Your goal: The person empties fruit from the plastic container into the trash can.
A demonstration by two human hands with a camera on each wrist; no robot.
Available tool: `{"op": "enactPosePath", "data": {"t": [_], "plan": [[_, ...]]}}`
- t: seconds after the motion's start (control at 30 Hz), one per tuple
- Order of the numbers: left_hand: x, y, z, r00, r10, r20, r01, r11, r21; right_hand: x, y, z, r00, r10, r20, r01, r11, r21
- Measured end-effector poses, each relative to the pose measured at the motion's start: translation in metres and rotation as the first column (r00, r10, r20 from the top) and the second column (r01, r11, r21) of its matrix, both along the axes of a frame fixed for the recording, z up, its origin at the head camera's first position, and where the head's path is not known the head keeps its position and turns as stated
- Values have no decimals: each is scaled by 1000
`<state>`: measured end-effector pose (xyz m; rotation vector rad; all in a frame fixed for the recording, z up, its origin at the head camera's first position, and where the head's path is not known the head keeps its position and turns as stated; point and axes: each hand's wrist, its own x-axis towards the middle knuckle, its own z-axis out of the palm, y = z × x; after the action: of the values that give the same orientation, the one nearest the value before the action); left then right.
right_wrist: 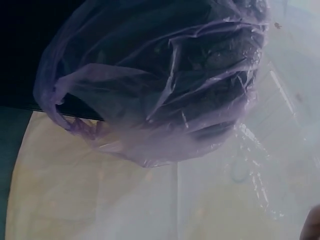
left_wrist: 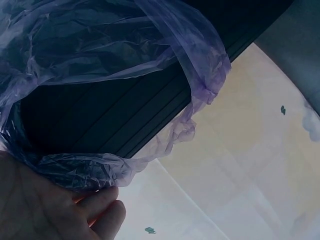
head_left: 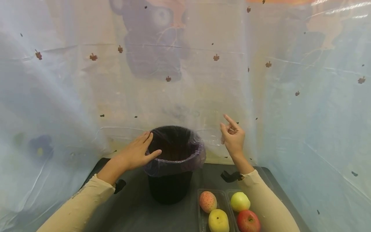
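A black bin (head_left: 169,188) stands on the dark table, lined with a thin purple plastic bag (head_left: 197,154) whose edge is folded down over the rim. My left hand (head_left: 136,153) lies at the bin's left rim with fingers extended and thumb reaching over the opening. In the left wrist view its fingers (left_wrist: 110,217) are right at the crumpled bag edge (left_wrist: 90,167). To the right of the bin, my right hand (head_left: 234,137) is raised in the air, index finger extended and the others bent, holding nothing. Only a fingertip (right_wrist: 312,225) of it shows in the right wrist view.
Two clear plastic trays sit at the table's front right. The left tray (head_left: 202,216) has a speckled orange-red fruit (head_left: 208,202) and a yellow fruit (head_left: 218,220); the other has a green apple (head_left: 240,201) and a red apple (head_left: 248,221). Printed plastic sheeting (head_left: 185,96) surrounds the table (head_left: 130,206).
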<state>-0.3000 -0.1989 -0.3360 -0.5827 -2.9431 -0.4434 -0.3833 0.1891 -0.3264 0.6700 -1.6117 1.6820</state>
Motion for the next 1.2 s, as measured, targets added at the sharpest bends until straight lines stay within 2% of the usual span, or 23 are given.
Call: {"op": "enactPosePath", "data": {"t": [0.27,0.5,0.7,0.87,1.0,1.2], "plan": [[-1,0,0,1000,-8,-8,8,1000,6,3,22,-14,998,9,62,-4,997,-76],[-1,0,-1,1000,-8,-12,8,1000,3,5,40,-31,997,28,70,-17,989,-146],[-1,0,-1,1000,-5,-11,5,1000,7,7,55,-49,996,40,79,-28,988,-153],[-1,-1,-1,1000,-4,-12,4,1000,6,8,69,-65,990,39,139,-22,993,-120],[-1,-1,0,1000,-2,-15,2,1000,8,9,79,-80,969,12,246,4,998,-62],[-1,0,0,1000,-8,-16,8,1000,5,13,92,-102,890,29,455,-46,999,27]]}}
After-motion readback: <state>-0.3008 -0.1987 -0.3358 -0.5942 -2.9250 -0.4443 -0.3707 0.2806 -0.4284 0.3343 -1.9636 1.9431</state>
